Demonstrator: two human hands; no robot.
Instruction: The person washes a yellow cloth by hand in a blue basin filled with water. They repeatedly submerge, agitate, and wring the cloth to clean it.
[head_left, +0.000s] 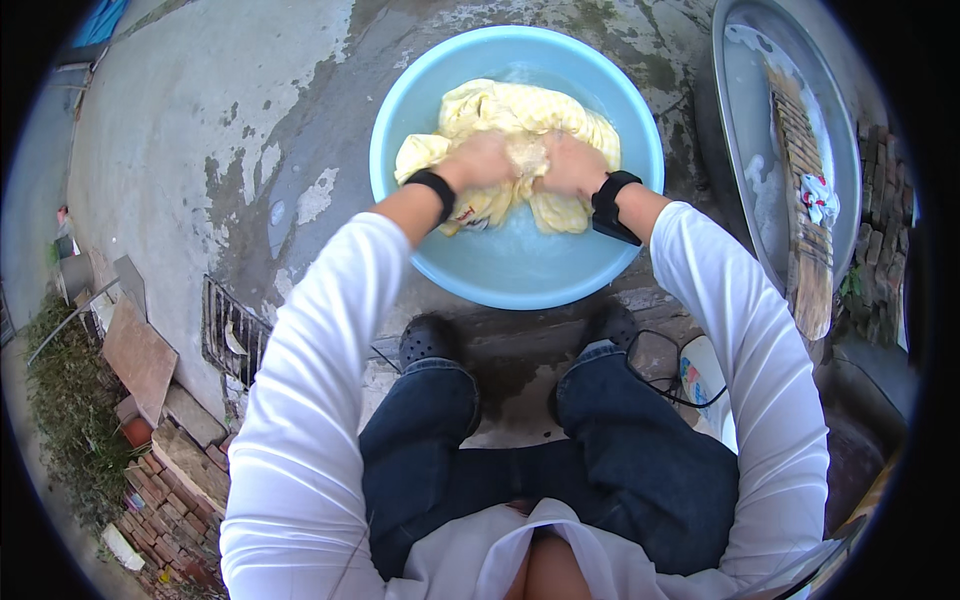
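Observation:
A light blue plastic basin (525, 281) with water in it stands on the ground before me. In it lies a wet, bunched yellow-and-white checked cloth (562, 105) with a small patch of print at its lower edge. My left hand (484, 161) grips the cloth left of the middle, and my right hand (571, 165) grips it just to the right. A wet fold shows between the two fists. Both hands are blurred, and their fingers are partly hidden in the cloth. A black band sits on each wrist.
At the right stands a large metal tub (724, 112) with sudsy water, a wooden washboard (814, 262) and a small printed cloth (819, 199). A white container (705, 375) and a black cable are near my right leg. A drain grate (234, 330), bricks and slabs lie left.

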